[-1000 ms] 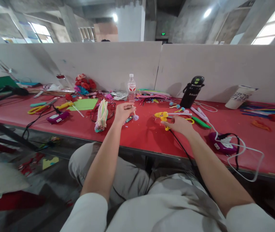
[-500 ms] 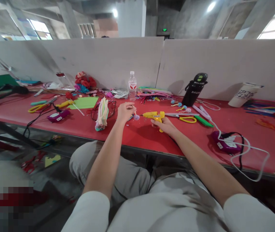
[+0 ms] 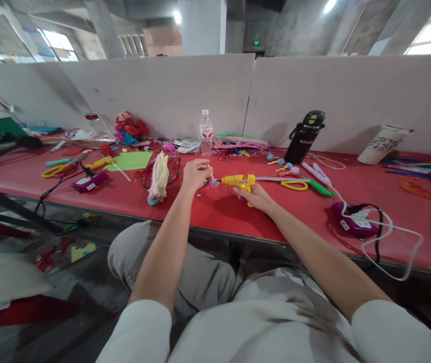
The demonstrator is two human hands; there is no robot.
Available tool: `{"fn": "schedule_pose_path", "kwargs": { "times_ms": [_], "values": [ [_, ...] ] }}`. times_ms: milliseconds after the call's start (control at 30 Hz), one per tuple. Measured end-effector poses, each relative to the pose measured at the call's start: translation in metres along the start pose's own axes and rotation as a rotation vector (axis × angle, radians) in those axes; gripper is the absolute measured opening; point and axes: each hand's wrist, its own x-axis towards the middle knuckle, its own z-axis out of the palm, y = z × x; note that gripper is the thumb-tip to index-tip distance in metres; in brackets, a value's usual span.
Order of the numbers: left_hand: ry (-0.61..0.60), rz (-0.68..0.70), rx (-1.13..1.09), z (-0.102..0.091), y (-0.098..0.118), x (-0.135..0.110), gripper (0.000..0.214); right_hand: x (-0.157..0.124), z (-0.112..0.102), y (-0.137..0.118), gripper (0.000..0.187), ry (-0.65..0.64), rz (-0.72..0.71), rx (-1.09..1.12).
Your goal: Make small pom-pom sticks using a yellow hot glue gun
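Observation:
My left hand (image 3: 195, 172) is closed in a pinch on a thin stick with a small purple pom-pom (image 3: 213, 182) hanging at its lower end, just above the red table (image 3: 215, 209). My right hand (image 3: 258, 195) grips the handle of a yellow glue gun (image 3: 238, 180). The gun's nozzle points left and nearly touches the pom-pom. Its black cord runs back along my right forearm.
Yellow-handled scissors (image 3: 290, 183), a green marker (image 3: 317, 188), a black flask (image 3: 304, 136) and a purple power strip with white cable (image 3: 354, 222) lie to the right. A water bottle (image 3: 205, 132), pipe-cleaner bundle (image 3: 158, 178), green paper (image 3: 131, 161) and paper flowers (image 3: 128, 128) sit left and behind.
My right hand took hold of the glue gun, lifted it and swung its nozzle left up to the pom-pom. My left hand stayed almost still, holding the stick.

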Motion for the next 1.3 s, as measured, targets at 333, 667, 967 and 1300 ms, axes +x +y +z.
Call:
{"fn": "schedule_pose_path", "kwargs": {
  "times_ms": [333,667,967,1300],
  "values": [
    [-0.006,-0.034,-0.06,0.001,0.008,-0.004,0.036,-0.003,0.001,-0.008,0.044,0.011,0.004,-0.011],
    [-0.006,-0.087,-0.102,0.002,0.01,-0.004,0.036,-0.005,0.0,-0.007,0.044,0.013,-0.028,-0.038],
    [0.0,-0.084,-0.13,0.001,0.011,-0.005,0.035,-0.005,-0.001,-0.004,0.043,0.019,-0.032,-0.063],
    [0.023,-0.083,-0.125,0.001,0.013,-0.006,0.033,-0.006,-0.001,-0.005,0.043,0.014,-0.009,-0.062]
  ]
}}
